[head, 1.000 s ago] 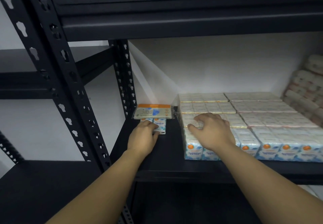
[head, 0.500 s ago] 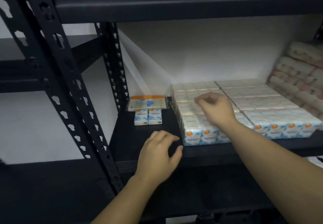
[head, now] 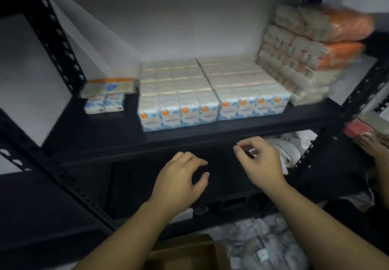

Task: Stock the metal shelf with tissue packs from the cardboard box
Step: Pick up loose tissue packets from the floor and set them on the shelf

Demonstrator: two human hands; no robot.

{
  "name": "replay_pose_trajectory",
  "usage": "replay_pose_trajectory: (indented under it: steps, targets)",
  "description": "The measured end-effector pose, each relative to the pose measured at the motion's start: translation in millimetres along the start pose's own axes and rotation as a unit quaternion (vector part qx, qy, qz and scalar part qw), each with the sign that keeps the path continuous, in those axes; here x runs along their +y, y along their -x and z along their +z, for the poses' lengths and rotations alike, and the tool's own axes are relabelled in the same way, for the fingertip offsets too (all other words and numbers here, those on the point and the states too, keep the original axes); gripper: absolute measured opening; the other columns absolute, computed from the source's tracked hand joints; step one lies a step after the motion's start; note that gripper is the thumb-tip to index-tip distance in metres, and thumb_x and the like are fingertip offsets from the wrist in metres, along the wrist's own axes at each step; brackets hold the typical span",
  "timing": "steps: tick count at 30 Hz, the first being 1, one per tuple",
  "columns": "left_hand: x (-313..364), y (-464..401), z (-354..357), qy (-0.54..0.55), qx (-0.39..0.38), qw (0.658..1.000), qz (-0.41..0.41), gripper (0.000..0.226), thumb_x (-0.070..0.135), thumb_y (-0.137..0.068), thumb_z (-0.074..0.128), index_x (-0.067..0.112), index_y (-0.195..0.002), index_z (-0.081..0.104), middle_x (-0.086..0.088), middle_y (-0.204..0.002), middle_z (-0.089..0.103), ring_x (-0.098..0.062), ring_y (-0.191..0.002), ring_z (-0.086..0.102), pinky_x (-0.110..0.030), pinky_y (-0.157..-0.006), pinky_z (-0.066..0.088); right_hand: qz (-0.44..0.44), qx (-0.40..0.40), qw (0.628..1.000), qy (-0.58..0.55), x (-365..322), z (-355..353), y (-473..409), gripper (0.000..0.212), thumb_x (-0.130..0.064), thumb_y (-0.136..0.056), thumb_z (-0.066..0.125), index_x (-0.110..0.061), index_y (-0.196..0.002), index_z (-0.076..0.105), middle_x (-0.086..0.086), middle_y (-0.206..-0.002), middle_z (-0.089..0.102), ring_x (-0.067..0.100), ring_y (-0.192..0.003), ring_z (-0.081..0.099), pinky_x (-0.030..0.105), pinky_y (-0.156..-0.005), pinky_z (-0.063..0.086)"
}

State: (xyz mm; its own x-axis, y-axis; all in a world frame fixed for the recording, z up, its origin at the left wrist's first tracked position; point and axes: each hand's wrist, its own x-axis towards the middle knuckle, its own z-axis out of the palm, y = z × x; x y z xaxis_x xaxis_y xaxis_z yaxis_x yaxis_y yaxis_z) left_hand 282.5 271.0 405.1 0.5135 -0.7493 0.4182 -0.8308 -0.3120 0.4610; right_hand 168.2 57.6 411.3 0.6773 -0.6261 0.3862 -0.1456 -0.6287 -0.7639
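A: Where are the hands in relation to the metal shelf (head: 210, 130)?

B: Both hang in front of its front lip and below the deck. The left hand (head: 179, 182) is spread loosely with fingers curled, holding nothing. The right hand (head: 260, 163) is also bare, its thumb and forefinger drawn near each other as if pinching, but nothing sits between them.

A: And the stock?

B: On the shelf deck, two big blocks of tissue packs (head: 179, 99) stand side by side, pushed toward the back wall with faces to the front, probably so labels read and the lip stays free. To the left of them, by the shelf's left upright, a small pair of tissue packs (head: 104, 104) stands with a flat orange-edged pack (head: 108, 85) laid on top. At the shelf's right end, orange-wrapped bundles (head: 311, 44) are stacked high.

A: The supply?

B: The cardboard box (head: 185, 250) sits below the shelf, at the person's feet, only its brown flap showing. Clear-wrapped packs (head: 263, 242) lie beside it, blurred.

A: So what stage is this?

B: I judge it a reach down for more; the bare gap between the small pair and the left block looks like the next slot. At the shelf's far right edge another hand (head: 376, 149) rests on a red-ended pack (head: 357, 129); whose, I cannot tell.
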Motion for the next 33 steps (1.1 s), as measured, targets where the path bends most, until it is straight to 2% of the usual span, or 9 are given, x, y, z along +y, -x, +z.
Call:
replay_pose_trajectory:
  steps: [6, 14, 17, 19, 21, 24, 27, 30, 33]
  targets:
    - [60, 23, 119, 0.008, -0.072, 0.993, -0.095, 0.032, 0.043, -0.096, 0.067, 0.028, -0.123, 0.071, 0.017, -0.11, 0.06, -0.004, -0.11, 0.052, -0.026, -0.087, 0.053, 0.102, -0.111, 0.988, 0.032, 147, -66, 63, 0.003, -0.024, -0.09, 0.079, -0.022, -0.091, 0.077, -0.009, -0.087, 0.066, 0.004, -0.081, 0.064, 0.028, -0.075, 0.057]
    - [89, 81, 279, 0.07, -0.159, 0.955, -0.24, 0.029, 0.035, -0.092, 0.073, 0.023, -0.119, 0.073, 0.007, -0.11, 0.065, -0.013, -0.105, 0.061, -0.028, -0.085, 0.051, 0.234, -0.25, 0.936, 0.078, 313, -87, 160, 0.015, -0.028, -0.093, 0.078, -0.016, -0.101, 0.077, -0.006, -0.097, 0.069, -0.004, -0.084, 0.06, 0.02, -0.076, 0.05]
    - [74, 109, 343, 0.082, -0.185, 0.937, -0.286, 0.039, 0.047, -0.087, 0.065, 0.023, -0.116, 0.074, 0.003, -0.106, 0.068, -0.019, -0.092, 0.067, -0.027, -0.075, 0.048, 0.294, -0.288, 0.906, 0.097, 371, -71, 198, 0.024, -0.037, -0.095, 0.074, -0.017, -0.109, 0.075, -0.005, -0.107, 0.069, 0.003, -0.087, 0.062, 0.023, -0.079, 0.051]
    - [57, 133, 396, 0.094, -0.214, 0.925, -0.301, 0.049, 0.056, -0.085, 0.053, 0.021, -0.113, 0.073, 0.0, -0.105, 0.069, -0.023, -0.092, 0.067, -0.038, -0.078, 0.055, 0.325, -0.303, 0.889, 0.112, 414, -54, 222, 0.032, -0.042, -0.095, 0.072, -0.019, -0.118, 0.074, -0.005, -0.113, 0.069, 0.008, -0.092, 0.063, 0.019, -0.079, 0.047]
    - [37, 158, 452, 0.094, -0.24, 0.916, -0.307, 0.044, 0.051, -0.085, 0.056, 0.017, -0.109, 0.072, -0.006, -0.104, 0.067, -0.028, -0.095, 0.064, -0.042, -0.081, 0.055, 0.343, -0.317, 0.875, 0.125, 457, -33, 242, 0.038, -0.044, -0.096, 0.071, -0.018, -0.124, 0.072, -0.002, -0.118, 0.069, 0.014, -0.097, 0.065, 0.021, -0.08, 0.046]
    - [2, 191, 534, 0.089, -0.266, 0.905, -0.321, 0.031, 0.034, -0.087, 0.075, 0.016, -0.113, 0.073, -0.008, -0.106, 0.065, -0.028, -0.1, 0.063, -0.032, -0.086, 0.049, 0.343, -0.329, 0.867, 0.153, 525, 7, 268, 0.039, -0.043, -0.096, 0.071, -0.018, -0.126, 0.072, 0.004, -0.123, 0.07, 0.022, -0.104, 0.069, 0.027, -0.086, 0.051]
    - [-35, 213, 603, 0.088, -0.295, 0.898, -0.314, 0.036, 0.041, -0.086, 0.069, 0.018, -0.114, 0.072, -0.008, -0.108, 0.066, -0.027, -0.103, 0.062, -0.027, -0.087, 0.044, 0.346, -0.319, 0.865, 0.173, 581, 44, 280, 0.041, -0.041, -0.093, 0.075, -0.017, -0.126, 0.072, 0.01, -0.127, 0.067, 0.029, -0.104, 0.07, 0.034, -0.092, 0.053]
    - [-72, 241, 682, 0.082, -0.32, 0.885, -0.328, 0.043, 0.036, -0.087, 0.07, 0.016, -0.125, 0.069, -0.012, -0.122, 0.067, -0.033, -0.114, 0.062, -0.035, -0.098, 0.049, 0.346, -0.322, 0.861, 0.186, 653, 84, 302, 0.046, -0.035, -0.088, 0.081, -0.015, -0.129, 0.07, 0.013, -0.13, 0.063, 0.03, -0.106, 0.068, 0.027, -0.092, 0.045]
    - [-100, 263, 744, 0.057, -0.333, 0.879, -0.337, 0.045, 0.035, -0.086, 0.072, 0.015, -0.126, 0.069, -0.016, -0.124, 0.066, -0.04, -0.116, 0.061, -0.043, -0.101, 0.05, 0.35, -0.341, 0.852, 0.186, 717, 116, 321, 0.056, -0.03, -0.085, 0.083, -0.014, -0.136, 0.065, 0.014, -0.14, 0.058, 0.032, -0.123, 0.061, 0.029, -0.101, 0.044]
